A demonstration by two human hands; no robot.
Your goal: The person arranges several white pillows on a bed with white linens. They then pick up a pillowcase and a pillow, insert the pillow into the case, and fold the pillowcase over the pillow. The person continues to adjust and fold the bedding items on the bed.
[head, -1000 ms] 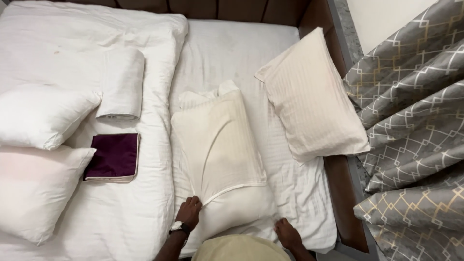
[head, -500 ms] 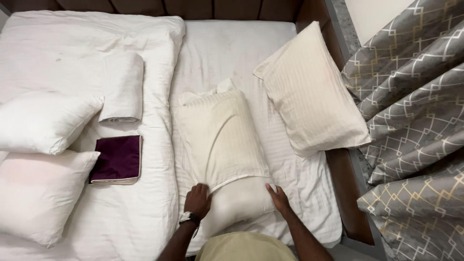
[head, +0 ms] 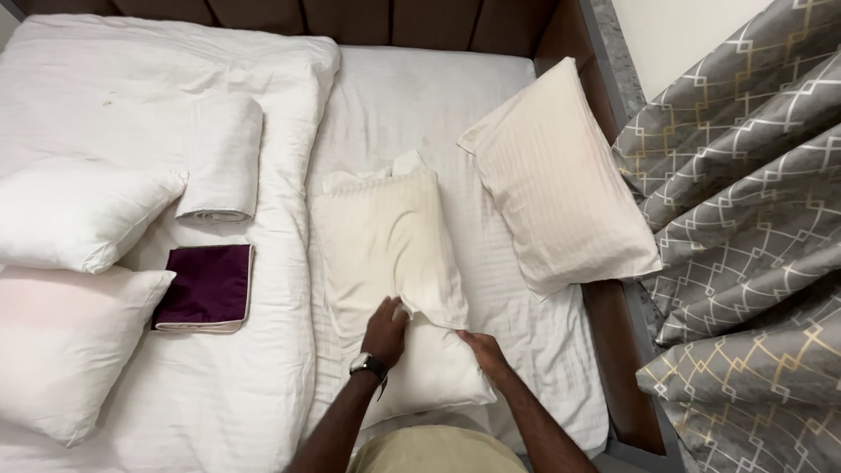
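Pillow [head: 412, 368] lies straight ahead of both hands, long axis running away toward the headboard [head: 350, 17]. Left hand [head: 385, 331] pinches the pillowcase [head: 390, 245] hem; right hand [head: 484, 352] grips its near corner, equally close.

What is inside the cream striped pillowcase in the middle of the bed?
A white pillow sticks out of the open end of the pillowcase, near both hands. The left hand holds the case edge; the right hand rests at its corner. How far the pillow reaches inside is covered by fabric.
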